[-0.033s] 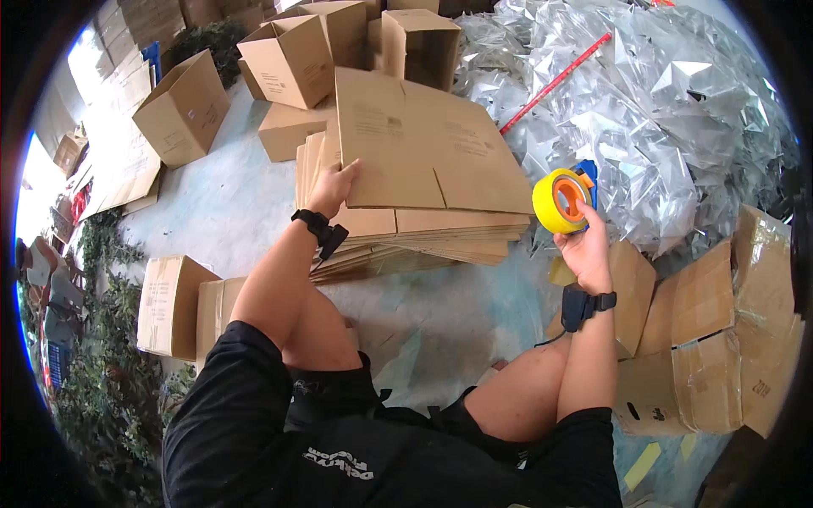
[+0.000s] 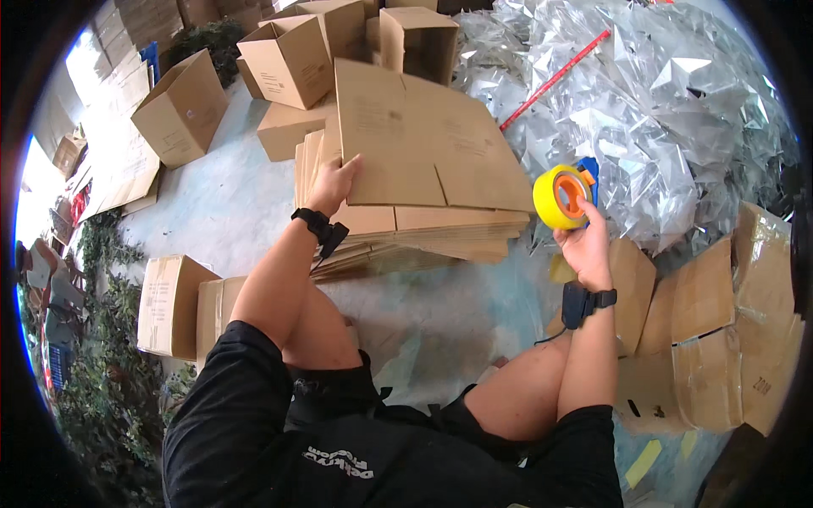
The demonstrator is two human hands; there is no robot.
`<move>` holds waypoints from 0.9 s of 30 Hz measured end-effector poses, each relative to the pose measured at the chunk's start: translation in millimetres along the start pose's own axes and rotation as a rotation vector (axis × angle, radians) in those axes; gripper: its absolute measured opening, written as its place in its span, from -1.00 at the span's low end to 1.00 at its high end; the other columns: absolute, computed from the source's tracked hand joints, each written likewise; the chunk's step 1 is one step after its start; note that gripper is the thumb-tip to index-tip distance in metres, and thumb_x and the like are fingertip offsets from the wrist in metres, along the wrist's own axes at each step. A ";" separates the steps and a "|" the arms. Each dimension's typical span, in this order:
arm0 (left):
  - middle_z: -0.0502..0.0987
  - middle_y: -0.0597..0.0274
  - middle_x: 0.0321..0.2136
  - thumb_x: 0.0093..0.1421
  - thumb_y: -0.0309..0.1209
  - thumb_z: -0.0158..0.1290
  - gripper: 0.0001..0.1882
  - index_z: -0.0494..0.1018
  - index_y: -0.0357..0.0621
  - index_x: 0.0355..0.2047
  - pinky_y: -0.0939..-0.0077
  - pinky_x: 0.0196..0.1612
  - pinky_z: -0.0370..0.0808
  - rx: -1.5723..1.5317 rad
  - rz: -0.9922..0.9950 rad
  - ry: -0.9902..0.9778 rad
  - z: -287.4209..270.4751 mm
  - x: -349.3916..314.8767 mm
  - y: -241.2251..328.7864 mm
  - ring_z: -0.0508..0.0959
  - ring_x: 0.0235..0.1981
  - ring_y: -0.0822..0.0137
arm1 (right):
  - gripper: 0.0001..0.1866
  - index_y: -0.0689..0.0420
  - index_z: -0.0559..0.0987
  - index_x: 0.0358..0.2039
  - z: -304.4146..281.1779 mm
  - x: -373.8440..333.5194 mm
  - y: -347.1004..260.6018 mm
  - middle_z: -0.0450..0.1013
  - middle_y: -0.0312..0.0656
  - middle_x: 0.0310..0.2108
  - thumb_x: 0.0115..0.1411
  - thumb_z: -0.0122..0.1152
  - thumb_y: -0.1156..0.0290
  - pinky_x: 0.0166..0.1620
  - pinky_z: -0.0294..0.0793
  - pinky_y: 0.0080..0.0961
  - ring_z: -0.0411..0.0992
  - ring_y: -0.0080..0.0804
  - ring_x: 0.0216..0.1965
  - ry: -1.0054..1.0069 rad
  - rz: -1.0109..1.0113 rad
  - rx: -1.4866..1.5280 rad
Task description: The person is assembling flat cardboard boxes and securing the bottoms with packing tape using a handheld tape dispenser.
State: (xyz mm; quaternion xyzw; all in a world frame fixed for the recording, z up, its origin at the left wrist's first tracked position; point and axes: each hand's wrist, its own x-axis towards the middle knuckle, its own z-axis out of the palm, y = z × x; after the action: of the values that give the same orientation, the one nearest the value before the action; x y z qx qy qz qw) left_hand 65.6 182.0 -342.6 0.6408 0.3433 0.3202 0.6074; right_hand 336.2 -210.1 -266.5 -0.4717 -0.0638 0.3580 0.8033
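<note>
My left hand [image 2: 334, 182] is closed on the left edge of a folded-flat cardboard box [image 2: 423, 140], thumb on its near face. The box is tilted up, its far edge raised above a stack of flattened boxes [image 2: 457, 237] that lies on the floor before my knees. In my right hand [image 2: 586, 247] is a tape dispenser [image 2: 546, 201] with a wide yellow roll, an orange hub and a blue part behind. It is held up just beside the flat box's right corner. I cannot tell whether the two touch.
Open cartons [image 2: 288, 68] stand behind the stack, another open carton [image 2: 188, 110] farther left. A heap of silvery spiky foil [image 2: 644, 127] with a red strip [image 2: 555, 80] fills the far right. Taped cartons [image 2: 707, 372] sit at my right, closed ones [image 2: 169, 305] and artificial greenery [image 2: 110, 372] at my left.
The flat box's far edge has risen slightly. Both hands keep their holds and have hardly moved.
</note>
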 end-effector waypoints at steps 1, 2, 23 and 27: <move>0.54 0.23 -0.51 0.36 -0.22 0.09 -0.68 0.53 -0.32 -0.24 0.47 -0.65 0.36 0.063 0.047 -0.017 17.8 -9.8 17.0 0.48 -0.65 0.46 | -0.64 -0.02 0.51 -0.01 -9.2 -5.8 -5.1 0.56 -0.28 -0.20 0.23 0.29 0.16 -0.37 0.56 -0.41 0.54 -0.37 -0.25 0.033 -0.007 0.001; 0.52 0.26 -0.54 0.36 -0.21 0.09 -0.66 0.54 -0.31 -0.30 0.49 -0.64 0.34 0.133 0.100 -0.017 23.4 -19.3 31.7 0.46 -0.66 0.48 | -0.64 -0.02 0.51 0.00 -10.0 -6.7 -10.1 0.56 -0.27 -0.19 0.23 0.28 0.16 -0.35 0.57 -0.40 0.55 -0.37 -0.25 0.031 -0.016 0.025; 0.41 0.15 -0.71 0.34 0.02 0.10 -0.43 0.46 -0.33 -0.51 0.32 -0.50 0.36 0.453 0.319 0.147 66.2 -53.3 22.2 0.38 -0.64 0.37 | -0.44 0.22 0.40 0.14 -27.3 -9.2 -21.4 0.30 0.07 0.22 0.18 0.17 0.21 0.29 0.30 -0.10 0.39 0.02 0.19 0.088 -0.216 0.544; 0.37 0.17 -0.74 0.34 0.01 0.10 -0.43 0.45 -0.32 -0.54 0.33 -0.53 0.33 0.499 0.314 0.171 66.7 -55.3 37.3 0.33 -0.66 0.39 | -0.49 0.16 0.41 0.14 -27.7 -13.3 -20.4 0.36 0.00 0.17 0.24 0.16 0.19 0.27 0.31 -0.08 0.41 -0.01 0.16 0.149 -0.158 0.527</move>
State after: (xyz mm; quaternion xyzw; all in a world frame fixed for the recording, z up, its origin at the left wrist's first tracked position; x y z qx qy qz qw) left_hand 91.8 97.9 -308.8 0.7861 0.3579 0.3689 0.3433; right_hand 349.2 -244.3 -262.1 -0.2653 0.0542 0.2628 0.9261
